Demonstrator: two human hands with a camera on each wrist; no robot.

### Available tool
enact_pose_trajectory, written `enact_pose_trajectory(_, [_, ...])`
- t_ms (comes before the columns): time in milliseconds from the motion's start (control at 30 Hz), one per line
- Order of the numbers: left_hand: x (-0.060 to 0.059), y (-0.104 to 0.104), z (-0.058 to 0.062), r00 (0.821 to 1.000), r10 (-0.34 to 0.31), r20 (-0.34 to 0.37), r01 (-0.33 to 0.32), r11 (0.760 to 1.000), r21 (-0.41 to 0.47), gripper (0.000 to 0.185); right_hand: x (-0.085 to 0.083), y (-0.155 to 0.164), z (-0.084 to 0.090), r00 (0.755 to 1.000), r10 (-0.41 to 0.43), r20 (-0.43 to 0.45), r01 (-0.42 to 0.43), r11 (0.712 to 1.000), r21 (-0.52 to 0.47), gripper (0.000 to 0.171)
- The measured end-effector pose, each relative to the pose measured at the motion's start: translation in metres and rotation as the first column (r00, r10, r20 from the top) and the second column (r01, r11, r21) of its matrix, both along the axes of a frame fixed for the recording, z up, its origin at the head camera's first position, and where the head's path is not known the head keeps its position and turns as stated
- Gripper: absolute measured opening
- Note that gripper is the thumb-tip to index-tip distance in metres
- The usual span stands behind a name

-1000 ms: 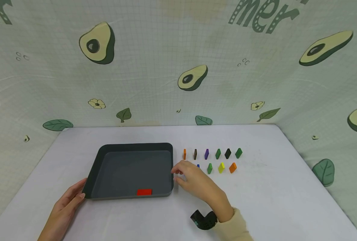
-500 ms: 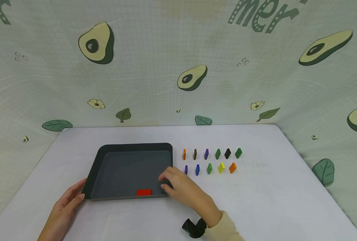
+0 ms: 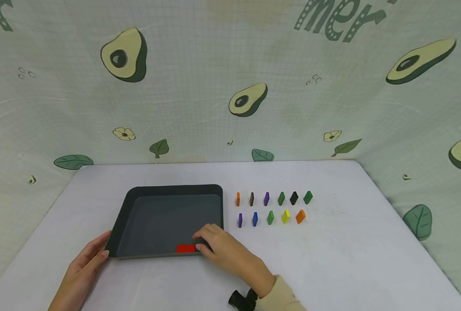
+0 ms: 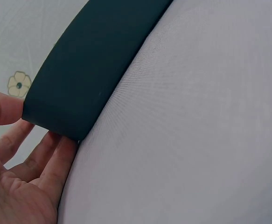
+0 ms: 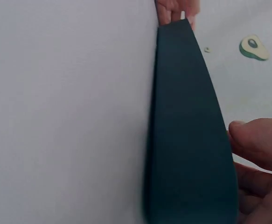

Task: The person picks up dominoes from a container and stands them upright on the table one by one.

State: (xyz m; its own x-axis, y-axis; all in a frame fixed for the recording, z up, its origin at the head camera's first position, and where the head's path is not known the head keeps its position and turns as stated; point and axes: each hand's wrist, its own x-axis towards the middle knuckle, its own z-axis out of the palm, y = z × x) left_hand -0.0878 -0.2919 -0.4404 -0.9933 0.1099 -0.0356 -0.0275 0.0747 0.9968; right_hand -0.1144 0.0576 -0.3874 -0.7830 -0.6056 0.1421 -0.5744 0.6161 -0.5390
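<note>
A dark grey rectangular tray (image 3: pixel 164 190) lies on the table, with a flat red block (image 3: pixel 185 248) inside by its near wall. My left hand (image 3: pixel 85 265) grips the tray's near left corner; in the left wrist view the thumb (image 4: pixel 3 109) is at the rim and the other fingers lie against the wall's outside. My right hand (image 3: pixel 226 255) reaches over the near right corner, fingers bent, thumb and index fingertips close to the red block's right end. In the right wrist view the tray's wall (image 5: pixel 187 121) hides those fingertips, and I cannot tell whether they hold anything.
Right of the tray stand two rows of small upright blocks: orange, brown, purple, green and a black block (image 3: pixel 294 198) behind; purple, blue, green, a yellow block (image 3: pixel 286 217) and orange in front. A printed avocado cloth (image 3: pixel 199 129) hangs behind the white table (image 3: pixel 351 250).
My right hand has moved left and nearer, from beside the tray's right wall to over its near right corner, uncovering the front purple and blue blocks. My left hand stays at its corner.
</note>
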Motion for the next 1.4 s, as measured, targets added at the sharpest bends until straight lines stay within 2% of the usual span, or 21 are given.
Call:
enact_pose_trajectory(133, [0.000,0.000,0.000,1.000,-0.005,-0.014,0.005,1.000,0.003,0.049,0.001,-0.006,-0.005,0.998,0.017,-0.061,-0.014,0.999,0.036,0.023])
enact_pose_trajectory(467, [0.000,0.001,0.001,0.999,-0.007,-0.033,0.008,0.999,0.031,0.049,0.003,-0.015,-0.012,0.986,0.014,-0.169,0.018,0.982,0.186,0.025])
enact_pose_trajectory(867, [0.000,0.002,0.001,0.999,-0.012,-0.043,0.013,1.000,0.024,0.048,0.003,-0.016,-0.014,0.985,-0.006,-0.173,0.029,0.991,0.131,0.021])
enact_pose_trajectory(1400, [-0.001,0.001,0.001,1.000,0.005,-0.001,-0.005,1.000,0.008,0.049,0.004,-0.015,-0.014,0.984,-0.018,-0.177,0.040,0.992,0.121,0.018])
